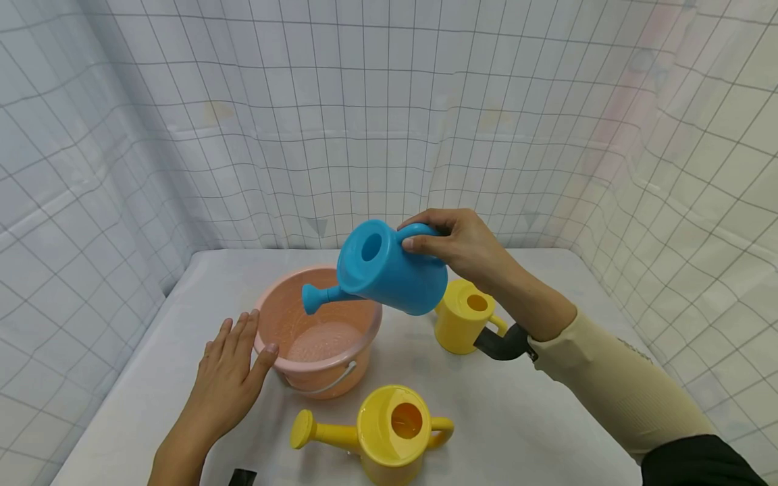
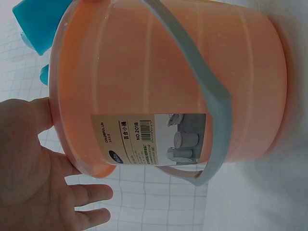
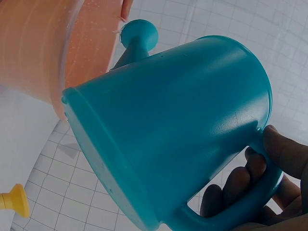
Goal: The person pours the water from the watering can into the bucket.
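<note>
My right hand (image 1: 464, 243) grips the handle of a blue watering can (image 1: 395, 277), its fingers curled through the loop in the right wrist view. The can is tilted to the left, and its spout rose hangs over the opening of a pink bucket (image 1: 358, 361). Fine drops show near the rose (image 3: 139, 36) in the right wrist view. At the bucket's left side, my left hand (image 1: 227, 378) touches the rim with straight, spread fingers. From the left wrist view, the bucket carries a paper label (image 2: 149, 139) and a grey handle (image 2: 219, 106) hanging down.
A yellow watering can (image 1: 392, 432) with liquid inside stands at the front, spout pointing left. Another yellow watering can (image 1: 458, 317) stands behind the right forearm. White gridded curtains (image 1: 389, 121) enclose the white table (image 1: 516, 418) at the back and sides.
</note>
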A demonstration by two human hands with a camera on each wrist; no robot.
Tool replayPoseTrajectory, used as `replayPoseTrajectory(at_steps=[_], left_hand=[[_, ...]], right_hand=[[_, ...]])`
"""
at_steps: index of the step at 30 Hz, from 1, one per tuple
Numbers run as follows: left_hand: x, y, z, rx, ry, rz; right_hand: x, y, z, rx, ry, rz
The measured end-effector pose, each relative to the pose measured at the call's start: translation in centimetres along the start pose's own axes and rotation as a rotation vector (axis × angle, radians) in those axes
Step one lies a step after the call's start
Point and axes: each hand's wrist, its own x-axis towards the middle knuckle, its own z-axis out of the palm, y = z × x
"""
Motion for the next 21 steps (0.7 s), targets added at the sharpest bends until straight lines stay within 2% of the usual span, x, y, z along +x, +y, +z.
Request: replayPoseTrajectory(at_steps=[21], left_hand=[[0.09,-0.13,0.02,0.000,0.010,0.013]], right_hand=[[-0.17,-0.06,-0.04,0.005,-0.003,-0.019]])
